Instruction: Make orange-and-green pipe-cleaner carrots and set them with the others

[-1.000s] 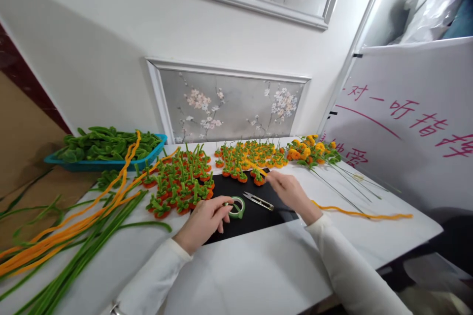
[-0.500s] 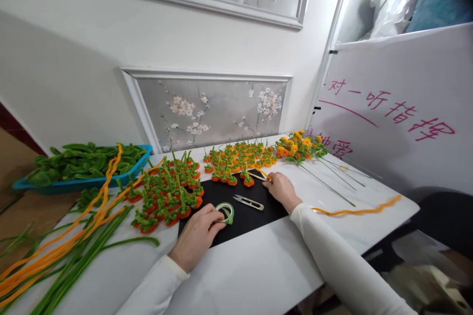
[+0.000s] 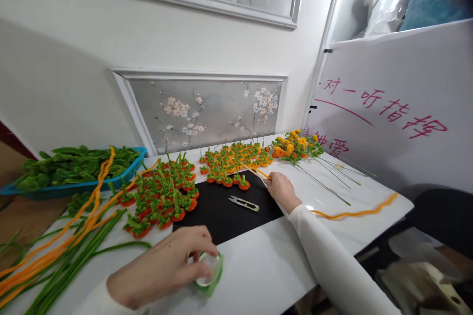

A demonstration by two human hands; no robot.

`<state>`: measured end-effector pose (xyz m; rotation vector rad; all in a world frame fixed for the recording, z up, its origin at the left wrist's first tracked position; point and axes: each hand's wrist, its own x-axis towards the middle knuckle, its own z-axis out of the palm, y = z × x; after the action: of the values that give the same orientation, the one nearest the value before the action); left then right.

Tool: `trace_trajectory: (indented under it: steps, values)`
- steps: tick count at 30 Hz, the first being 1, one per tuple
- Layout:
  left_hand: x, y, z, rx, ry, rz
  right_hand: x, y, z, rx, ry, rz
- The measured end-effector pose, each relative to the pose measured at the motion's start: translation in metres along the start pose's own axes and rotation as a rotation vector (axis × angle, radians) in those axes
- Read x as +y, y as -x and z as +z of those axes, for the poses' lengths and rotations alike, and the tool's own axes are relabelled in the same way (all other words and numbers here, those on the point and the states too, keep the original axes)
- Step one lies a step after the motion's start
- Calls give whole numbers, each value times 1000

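Note:
My left hand [image 3: 173, 263] grips a roll of green tape [image 3: 218, 275] with a white core, above the white table's near side. Between the closed fingers of my right hand [image 3: 281, 191] is an orange pipe cleaner [image 3: 260, 173]; a thin pale strip lies beside it and I cannot tell what it is. Thread snips [image 3: 244, 203] rest on a black mat [image 3: 207, 211] between my hands. Behind the mat stand several small orange flower heads [image 3: 231, 160] with green stems. Redder ones [image 3: 162, 202] cluster to the left.
A blue tray [image 3: 121, 177] of green fuzzy leaves sits at the left. Long orange pipe cleaners [image 3: 70, 243] and green ones [image 3: 74, 270] lie in front of it. Finished-looking flowers [image 3: 293, 145] on long stems lie back right. A wavy orange pipe cleaner [image 3: 354, 212] lies at right.
My left hand has moved toward me and off the mat with the tape roll. My right hand stays nearly in place on the mat's right side. The view has shifted slightly.

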<state>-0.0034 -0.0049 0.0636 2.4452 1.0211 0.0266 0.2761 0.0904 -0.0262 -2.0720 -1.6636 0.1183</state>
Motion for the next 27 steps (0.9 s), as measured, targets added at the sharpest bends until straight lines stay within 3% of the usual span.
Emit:
trace_trajectory:
  steps: [4,6,10,14,19,23,27]
  values:
    - [15,-51,2,232,-217,154,-4,3,-1,128,-50,-37]
    - [17,-81,14,238,-459,199,-4,6,-1,190,-80,-73]
    - [15,-114,37,213,-564,180,0,9,2,286,-143,-149]
    - [13,-111,44,211,-648,164,2,9,7,346,-210,-219]
    - [12,-92,38,204,-718,202,1,10,8,406,-288,-290]
    - [8,-80,31,249,-723,217,3,6,1,502,-343,-283]
    - [11,-85,28,308,-719,267,9,2,-14,633,-391,-235]
